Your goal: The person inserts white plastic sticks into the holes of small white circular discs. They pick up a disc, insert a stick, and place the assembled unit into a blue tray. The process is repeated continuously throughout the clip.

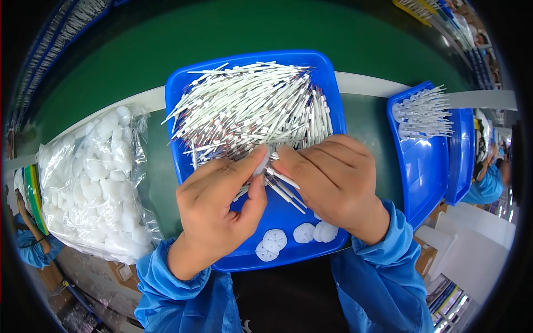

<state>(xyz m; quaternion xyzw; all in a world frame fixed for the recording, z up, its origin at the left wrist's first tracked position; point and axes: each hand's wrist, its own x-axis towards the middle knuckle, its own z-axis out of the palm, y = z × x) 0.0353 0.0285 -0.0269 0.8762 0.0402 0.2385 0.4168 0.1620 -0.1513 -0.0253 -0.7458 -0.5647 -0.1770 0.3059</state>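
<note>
Over the middle of a blue tray (244, 263), my two hands meet fingertip to fingertip. Between thumb and forefinger, my left hand (222, 200) pinches a small white plastic disc (263, 162), seen nearly edge-on. My right hand (336, 180) is closed beside the disc, its fingertips on a thin white stick that they mostly hide. Several thin white sticks (286, 194) slant out below the hands; whether any of these are held, I cannot tell. A big heap of such sticks (244, 108) fills the tray's far part. Several loose white discs (274, 241) with small holes lie in its near part.
Left of the tray lies a clear plastic bag (91, 183) full of white discs. At the right, another blue tray (416, 177) holds upright clusters of white sticks (425, 114). A green surface (250, 30) runs behind. Other people in blue sleeves (486, 186) are at both sides.
</note>
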